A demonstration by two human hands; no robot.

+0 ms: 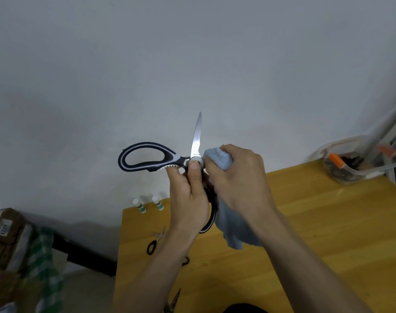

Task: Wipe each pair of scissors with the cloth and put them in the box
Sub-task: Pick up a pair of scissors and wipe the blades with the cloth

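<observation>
Large kitchen scissors with black and pale grey handles are held spread wide above the wooden table. One serrated blade points up; the other blade is hidden in the cloth. My left hand grips the scissors at the pivot, thumb pressed on the joint. My right hand grips a light blue cloth bunched round the second blade, the rest hanging below. A clear plastic box holding scissors with orange handles stands at the table's far right corner.
Small black-handled scissors lie on the table's left part; another pair pokes in at the bottom edge. Two small white and green bottles stand at the far left corner. Cardboard boxes and a green checked cloth sit left of the table.
</observation>
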